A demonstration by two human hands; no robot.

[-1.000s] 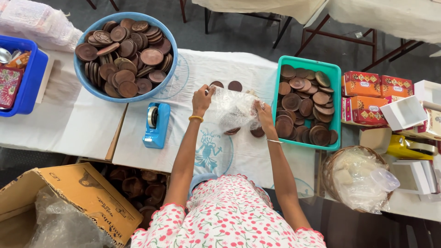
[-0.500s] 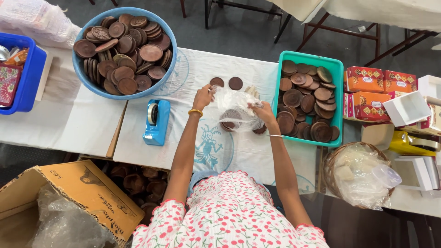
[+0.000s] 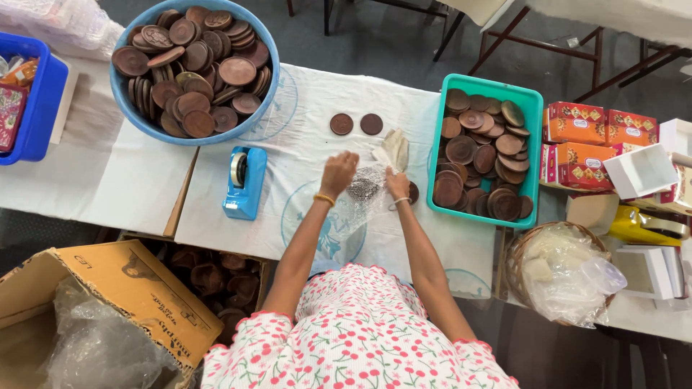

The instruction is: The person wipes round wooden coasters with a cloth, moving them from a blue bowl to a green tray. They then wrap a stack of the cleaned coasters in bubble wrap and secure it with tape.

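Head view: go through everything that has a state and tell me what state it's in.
Clear bubble wrap sheet: bunched around a brown disc, held in both hands.
Round blue plastic basin: heaped with brown discs.
Teal rectangular tray: nearly full of discs.
Brown cardboard box: flaps open.
Small white box: open.

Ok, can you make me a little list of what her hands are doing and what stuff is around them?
left hand: pressing on the bubble wrap
right hand: gripping the wrap's other edge
inside wrap: dark round shape, unclear
loose discs: two brown ones, beyond the hands
blue bowl: heaped with brown discs
green tray: brown discs, right of the hands
tape dispenser: blue, left of the hands
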